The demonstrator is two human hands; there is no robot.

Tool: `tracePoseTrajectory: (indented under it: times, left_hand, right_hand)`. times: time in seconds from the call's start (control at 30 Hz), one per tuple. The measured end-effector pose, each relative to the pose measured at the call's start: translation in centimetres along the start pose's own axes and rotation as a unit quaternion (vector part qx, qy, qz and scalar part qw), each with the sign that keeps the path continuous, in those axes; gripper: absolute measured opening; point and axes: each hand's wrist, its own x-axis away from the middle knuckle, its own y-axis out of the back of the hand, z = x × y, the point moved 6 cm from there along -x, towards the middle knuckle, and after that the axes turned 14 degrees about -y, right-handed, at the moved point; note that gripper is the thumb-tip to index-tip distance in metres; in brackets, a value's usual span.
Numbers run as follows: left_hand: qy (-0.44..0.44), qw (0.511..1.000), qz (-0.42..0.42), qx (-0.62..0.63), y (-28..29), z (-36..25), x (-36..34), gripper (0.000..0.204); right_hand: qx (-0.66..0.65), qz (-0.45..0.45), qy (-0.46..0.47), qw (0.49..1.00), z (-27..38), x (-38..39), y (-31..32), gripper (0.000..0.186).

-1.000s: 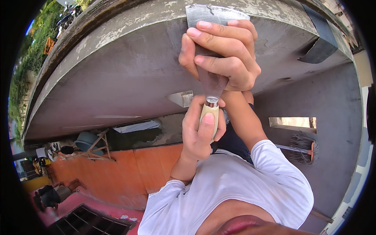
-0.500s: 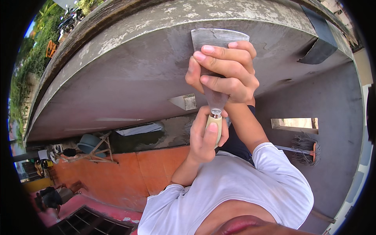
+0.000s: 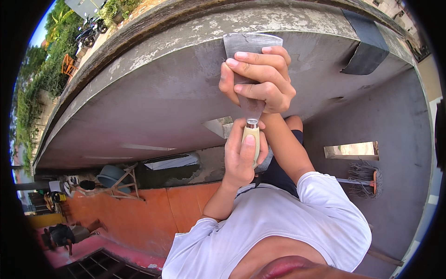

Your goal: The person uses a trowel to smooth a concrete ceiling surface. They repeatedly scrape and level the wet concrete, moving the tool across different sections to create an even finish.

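A putty knife (image 3: pixel 252 43) with a wide, flat metal blade and a cream handle points away from me, in front of a grey wall. My left hand (image 3: pixel 242 156) is closed around the handle, its thumb lying along it below the shiny metal collar. Higher up, my right hand (image 3: pixel 265 81) grips the blade, its fingers bent across the face and covering much of the metal. Past those fingertips the blade's broad end shows, with a dark jagged line near its edge. Whether that edge touches the wall behind, I cannot tell.
A dark strip (image 3: pixel 367 49) hangs over the wall's top at right. A mop (image 3: pixel 364 179) stands near a rectangular opening (image 3: pixel 351 150). At left are a grey-blue basin (image 3: pixel 113 176) by a wooden frame (image 3: pixel 123 186), an orange floor (image 3: pixel 139 209), and another person (image 3: pixel 65 235).
Both hands and the putty knife have shifted slightly left in view, with the same grip. The surroundings have shifted a little too.
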Motion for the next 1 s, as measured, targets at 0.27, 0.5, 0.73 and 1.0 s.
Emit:
tracePoseTrajectory:
  times: [0.27,0.5,0.73,1.0]
  left_hand:
    - [-0.023,0.999,0.01,-0.032,-0.9,1.9,0.6,0.039]
    - [-0.016,0.999,-0.001,-0.04,-1.7,1.5,0.4,0.035]
    - [-0.002,1.0,0.0,0.01,-1.1,1.2,0.6,0.032]
    - [0.01,1.0,-0.005,0.016,-0.9,1.7,0.6,0.035]
  right_hand:
    - [-0.002,0.018,-0.004,1.0,-1.0,1.4,1.6,0.039]
    - [-0.036,0.009,-0.001,0.999,-1.3,0.6,1.5,0.04]
    - [-0.01,0.016,0.004,1.0,-0.7,0.3,1.3,0.04]
    - [-0.017,0.001,-0.01,1.0,-0.7,0.5,1.2,0.042]
